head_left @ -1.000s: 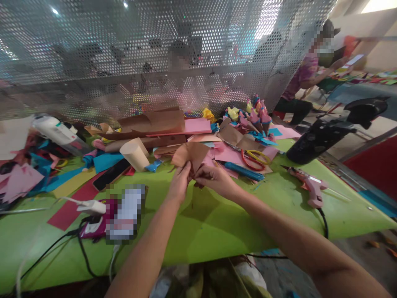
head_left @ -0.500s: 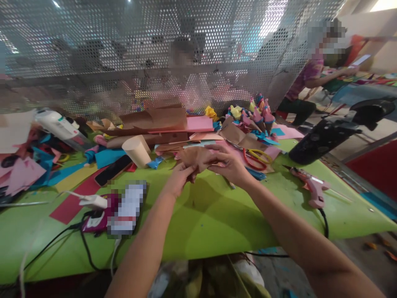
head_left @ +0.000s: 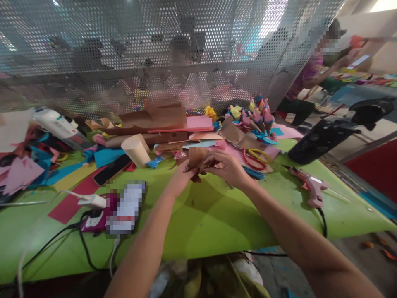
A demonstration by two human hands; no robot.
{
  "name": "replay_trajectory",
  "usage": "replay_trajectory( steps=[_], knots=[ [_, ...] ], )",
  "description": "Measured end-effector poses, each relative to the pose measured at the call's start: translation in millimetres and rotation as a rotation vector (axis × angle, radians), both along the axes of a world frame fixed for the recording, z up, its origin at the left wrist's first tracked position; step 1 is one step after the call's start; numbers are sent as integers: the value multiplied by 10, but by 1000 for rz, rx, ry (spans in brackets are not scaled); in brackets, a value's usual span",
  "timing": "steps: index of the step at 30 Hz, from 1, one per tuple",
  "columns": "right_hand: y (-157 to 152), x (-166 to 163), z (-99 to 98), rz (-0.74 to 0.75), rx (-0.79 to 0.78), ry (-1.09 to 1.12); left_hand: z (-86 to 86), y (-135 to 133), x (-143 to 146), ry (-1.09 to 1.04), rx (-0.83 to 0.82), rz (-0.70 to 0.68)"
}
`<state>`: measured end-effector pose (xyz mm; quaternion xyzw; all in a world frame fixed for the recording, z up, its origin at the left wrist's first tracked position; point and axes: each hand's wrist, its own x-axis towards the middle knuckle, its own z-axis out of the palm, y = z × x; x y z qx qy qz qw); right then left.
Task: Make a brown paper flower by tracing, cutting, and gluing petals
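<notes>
Both my hands hold a folded piece of brown paper (head_left: 197,156) above the green table (head_left: 214,225). My left hand (head_left: 182,177) pinches its lower left part, and my right hand (head_left: 223,166) grips the right side with bent fingers. Part of the paper is hidden behind my fingers, with a crumpled end hanging below them. Just right of my right hand lie scissors with red handles (head_left: 252,160) and another pair of yellow handles (head_left: 259,155). A pink glue gun (head_left: 312,188) rests farther right on the table.
A cream paper roll (head_left: 135,150), a black phone (head_left: 112,169) and a pixelated phone (head_left: 127,207) on a cable lie to the left. Coloured paper cones (head_left: 262,114) stand behind. A black bottle (head_left: 319,138) stands tilted at right. A person (head_left: 310,74) sits beyond.
The brown paper, spread out in a fan shape before, now stands narrower and more upright between my hands. My fingers have shifted on it. The seated person's arms have risen slightly.
</notes>
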<state>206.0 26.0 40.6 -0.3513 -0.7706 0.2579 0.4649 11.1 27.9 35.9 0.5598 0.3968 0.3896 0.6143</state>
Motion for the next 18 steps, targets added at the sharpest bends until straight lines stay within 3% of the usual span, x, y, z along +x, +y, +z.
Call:
replay_trajectory(
  steps=[8, 14, 18],
  knots=[
    [-9, 4, -5, -213, -59, 127, -80, 22, 27, 54, 134, 23],
    [-23, -19, -14, -253, -141, 139, -48, -38, 64, 118, 166, 50],
    [-7, -27, -26, -286, -165, 177, 9, -81, 85, 224, 292, 61]
  ],
)
